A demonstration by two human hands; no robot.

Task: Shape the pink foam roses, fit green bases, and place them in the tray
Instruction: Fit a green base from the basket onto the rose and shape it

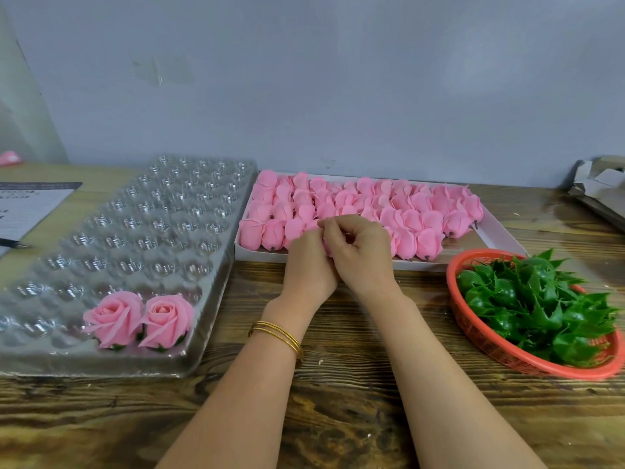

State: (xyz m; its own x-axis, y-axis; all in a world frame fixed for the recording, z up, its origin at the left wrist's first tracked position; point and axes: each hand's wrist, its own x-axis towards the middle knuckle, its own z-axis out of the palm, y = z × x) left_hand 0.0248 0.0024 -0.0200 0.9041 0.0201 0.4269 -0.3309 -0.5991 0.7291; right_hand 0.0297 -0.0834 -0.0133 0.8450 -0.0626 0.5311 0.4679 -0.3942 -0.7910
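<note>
My left hand [309,265] and my right hand [358,255] are pressed together over the table's middle. Both grip one pink foam rose [327,247], almost hidden between the fingers; only a sliver of pink shows. Behind them a white box [497,231] holds several closed pink rose buds [406,214]. A clear plastic tray [142,231] with round pockets lies on the left. Two shaped roses with green bases [138,319] sit in its near row. An orange basket [480,333] at the right holds several green bases [537,299].
A paper sheet [23,208] and a pen [13,244] lie at the far left. Grey cardboard [598,187] sits at the back right. One stray pink bud [9,158] rests by the wall at the left. Wooden tabletop [338,384] spreads in front.
</note>
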